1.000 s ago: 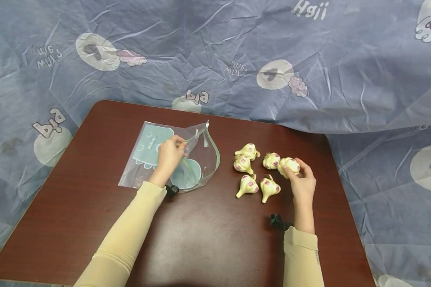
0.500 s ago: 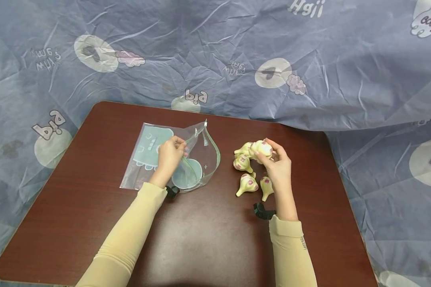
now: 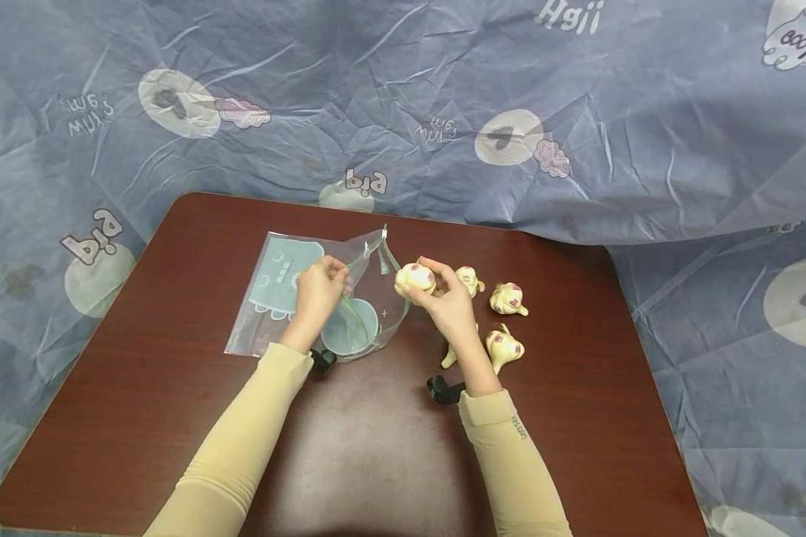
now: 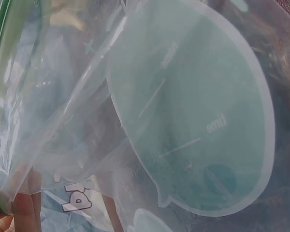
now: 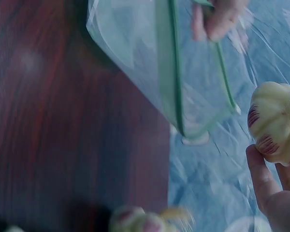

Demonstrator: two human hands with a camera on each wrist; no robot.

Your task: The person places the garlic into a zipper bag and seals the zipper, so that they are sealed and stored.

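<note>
My left hand (image 3: 321, 294) pinches the green-edged rim of a clear zip bag (image 3: 369, 298), holding its mouth apart toward the right. Pale blue-green print shows on the bag (image 4: 193, 111) in the left wrist view. A garlic bulb (image 3: 414, 280), cream with purple patches, is gripped between the thumb and fingers of my right hand (image 3: 451, 302) right at the bag's mouth. In the right wrist view this garlic bulb (image 5: 275, 123) sits beside the opening, with the left hand (image 5: 220, 19) on the rim beyond.
More garlic bulbs lie right of the bag: one (image 3: 508, 299) at the far right, another (image 3: 504, 347) nearer, one (image 3: 468, 280) behind my right hand, and one partly hidden under the wrist. A patterned blue cloth (image 3: 403, 119) hangs behind the brown table (image 3: 141, 388).
My right hand has carried the garlic bulb leftward from the right of the group, over the other bulbs, to the bag's mouth. The left hand and bag have stayed nearly still.
</note>
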